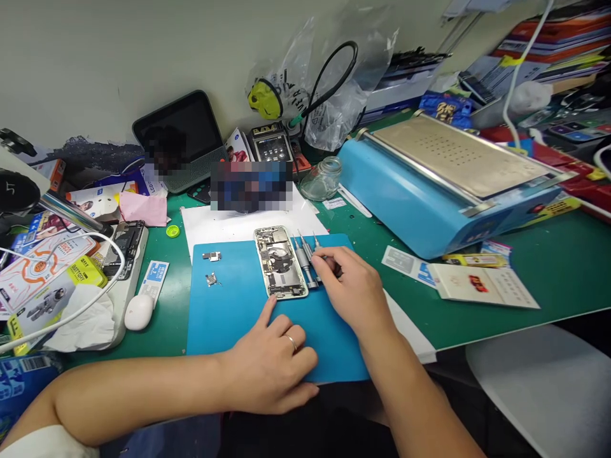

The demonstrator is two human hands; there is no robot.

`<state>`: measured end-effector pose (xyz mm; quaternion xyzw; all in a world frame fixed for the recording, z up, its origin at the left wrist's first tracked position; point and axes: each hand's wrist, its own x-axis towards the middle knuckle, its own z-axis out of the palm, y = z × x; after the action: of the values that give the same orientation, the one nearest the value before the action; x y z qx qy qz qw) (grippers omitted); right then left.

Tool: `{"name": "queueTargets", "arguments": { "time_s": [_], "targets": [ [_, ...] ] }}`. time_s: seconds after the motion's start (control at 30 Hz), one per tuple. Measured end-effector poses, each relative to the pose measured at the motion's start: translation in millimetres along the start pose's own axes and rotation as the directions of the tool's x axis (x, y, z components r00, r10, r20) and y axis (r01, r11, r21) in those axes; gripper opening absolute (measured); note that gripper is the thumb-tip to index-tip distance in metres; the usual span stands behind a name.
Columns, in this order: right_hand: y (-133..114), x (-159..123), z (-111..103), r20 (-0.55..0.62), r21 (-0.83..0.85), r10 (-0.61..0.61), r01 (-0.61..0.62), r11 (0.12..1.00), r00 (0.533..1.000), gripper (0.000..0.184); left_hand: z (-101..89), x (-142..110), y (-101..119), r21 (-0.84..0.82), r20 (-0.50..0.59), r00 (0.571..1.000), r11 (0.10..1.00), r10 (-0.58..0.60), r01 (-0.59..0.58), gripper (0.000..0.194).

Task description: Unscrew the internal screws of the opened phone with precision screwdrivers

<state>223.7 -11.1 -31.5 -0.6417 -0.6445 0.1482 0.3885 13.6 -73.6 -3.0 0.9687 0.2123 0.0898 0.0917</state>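
Observation:
An opened phone (281, 264) with its inner parts exposed lies on a blue mat (229, 331). My left hand (270, 362), with a ring on one finger, points its index fingertip at the phone's lower edge; the other fingers are loosely bent and hold nothing. Several slim grey screwdrivers (303, 257) lie side by side along the phone's right edge. My right hand (351, 283) has its thumb and fingers pinched at the rightmost screwdriver, which the fingers partly hide. Two small circuit-board parts, an upper one (212, 256) and a lower one (211, 278), rest on the mat's left side.
A blue machine with a metal plate (453, 149) stands at right, near a glass jar (327, 175). A white earbud case (139, 312), another opened phone (126, 248) and boxes are at left. Behind are a smart display (184, 137) and white paper (205, 222).

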Motion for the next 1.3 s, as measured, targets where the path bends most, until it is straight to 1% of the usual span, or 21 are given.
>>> {"name": "queueTargets", "arguments": {
  "time_s": [0.27, 0.53, 0.97, 1.03, 1.17, 1.2, 1.3],
  "targets": [
    [0.3, -0.1, -2.4, -0.029, 0.012, 0.009, -0.008, 1.000, 1.000, 0.021, -0.1, 1.0, -0.8, -0.004, 0.008, 1.000, 1.000, -0.001, 0.001, 0.029],
    [4.7, 2.3, -0.6, -0.033, -0.009, -0.066, 0.065, 0.998, 0.997, 0.026, -1.3, 0.1, -0.4, -0.016, 0.007, 1.000, 1.000, -0.001, 0.001, 0.028],
    [0.6, 3.4, -4.0, -0.027, 0.050, -0.004, 0.005, 0.999, 1.000, 0.024, -3.6, 2.8, -1.4, -0.024, 0.002, 1.000, 1.000, 0.007, -0.007, 0.027],
    [1.6, 3.5, -4.5, -0.021, 0.073, 0.025, -0.024, 0.997, 0.999, 0.025, -4.0, 2.7, -1.2, -0.030, 0.005, 1.000, 1.000, 0.008, -0.008, 0.027],
    [4.8, 3.0, -4.8, -0.009, 0.185, 0.178, -0.174, 0.967, 0.984, 0.032, -4.1, 3.9, -0.5, -0.034, 0.017, 1.000, 0.999, 0.009, -0.008, 0.027],
    [5.4, 2.8, -4.8, -0.008, 0.208, 0.199, -0.193, 0.959, 0.980, 0.034, -4.1, 4.3, -0.4, -0.033, 0.022, 1.000, 0.999, 0.008, -0.007, 0.027],
    [5.7, 2.6, -4.5, -0.014, 0.219, 0.199, -0.191, 0.957, 0.980, 0.032, -4.4, 4.9, -0.5, -0.034, 0.035, 0.999, 0.999, 0.006, -0.005, 0.026]
  ]
}}
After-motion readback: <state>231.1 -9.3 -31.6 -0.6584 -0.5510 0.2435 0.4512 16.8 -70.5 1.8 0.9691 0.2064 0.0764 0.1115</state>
